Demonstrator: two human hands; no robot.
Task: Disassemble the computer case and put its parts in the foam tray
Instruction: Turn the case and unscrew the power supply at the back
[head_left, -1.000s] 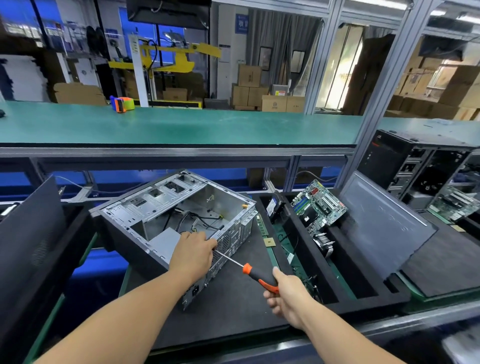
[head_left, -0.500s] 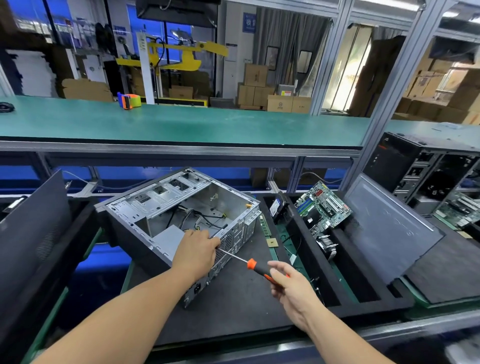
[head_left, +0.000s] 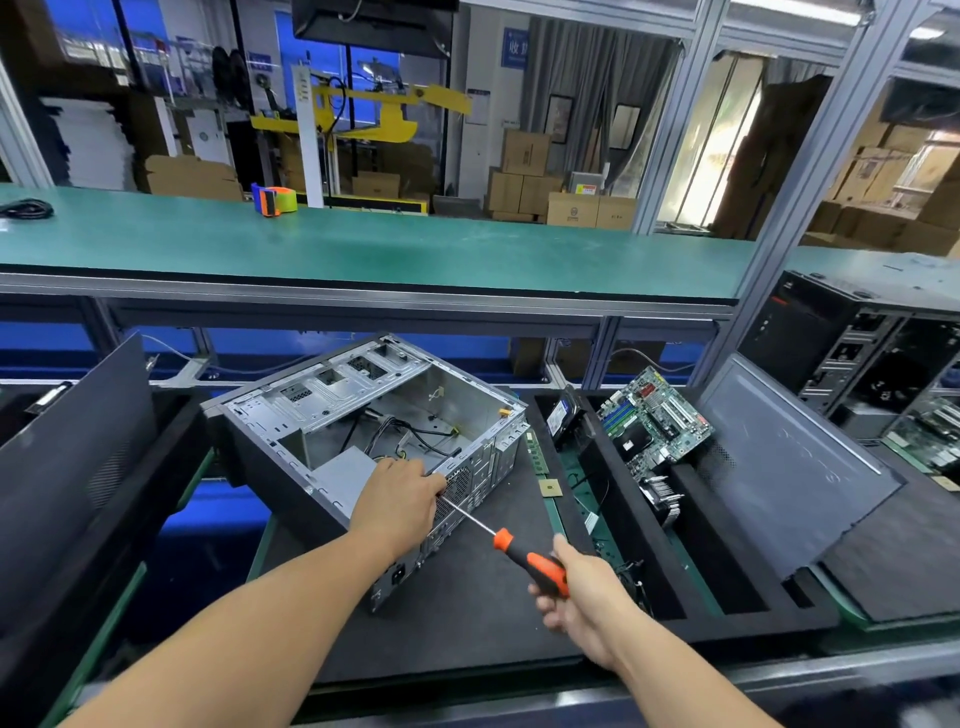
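Head view, blue sign characters unreadable

The lower counter, edged in grey metal, carries a black foam tray bearing the open grey metal computer case. Behind and above it, the long green-topped counter holds an orange and blue tape dispenser and a coiled black cable at its left end.

Green-topped bench on aluminium frame; stacked cardboard boxes behind; yellow machine arm; grey curtains; bright window right.
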